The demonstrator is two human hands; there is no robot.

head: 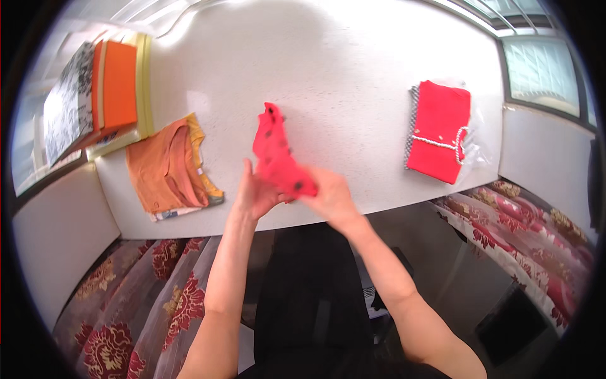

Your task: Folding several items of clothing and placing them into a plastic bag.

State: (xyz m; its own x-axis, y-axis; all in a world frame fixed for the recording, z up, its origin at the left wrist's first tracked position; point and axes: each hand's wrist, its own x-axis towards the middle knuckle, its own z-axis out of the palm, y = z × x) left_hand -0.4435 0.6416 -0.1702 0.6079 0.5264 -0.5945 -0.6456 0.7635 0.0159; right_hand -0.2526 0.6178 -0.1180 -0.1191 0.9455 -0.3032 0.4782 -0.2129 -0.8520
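A red garment with black spots (279, 151) is held over the white table, bunched into a narrow strip that slants up and to the left. My right hand (329, 192) grips its near right end; some motion blur softens the fingers. Under the near part of the cloth is my left hand (260, 196), palm turned up and thumb standing apart on the left. The cloth hides part of its fingers, so I cannot tell whether they close on it.
On the white tabletop (227, 80), folded orange and yellow garments (165, 166) lie left, beside stacked boxes (118, 85). A folded red garment with white braided trim (440, 132) lies right, on a grey patterned piece and clear plastic. Floral curtains (180, 303) hang below.
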